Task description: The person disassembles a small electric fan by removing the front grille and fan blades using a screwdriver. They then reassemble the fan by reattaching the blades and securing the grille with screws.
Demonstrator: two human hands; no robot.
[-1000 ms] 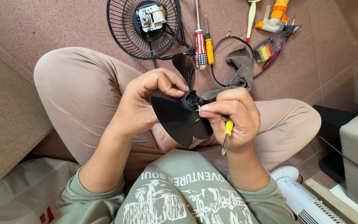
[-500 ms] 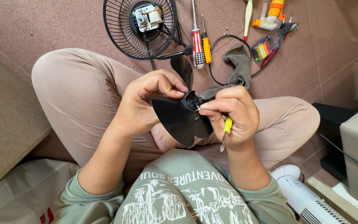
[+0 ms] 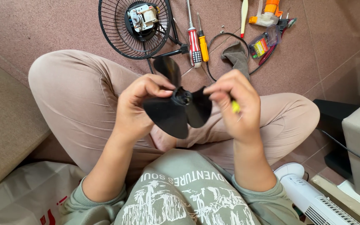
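Both hands have turned the fan blade [image 3: 179, 107] since a second ago, its hub now facing up. Left hand [image 3: 136, 106] curls around the blade's left side, thumb pinching near the hub. Right hand [image 3: 236, 106] grips the right blade, fingers also closed on a yellow tool [image 3: 235, 107]. Beyond lie the fan grille [image 3: 123, 31] and screwdrivers [image 3: 196, 39].

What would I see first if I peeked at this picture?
First the black fan blade in the middle, held over the lap by the left hand and right hand. Behind it on the floor lies the round wire fan guard with its motor, beside two screwdrivers.
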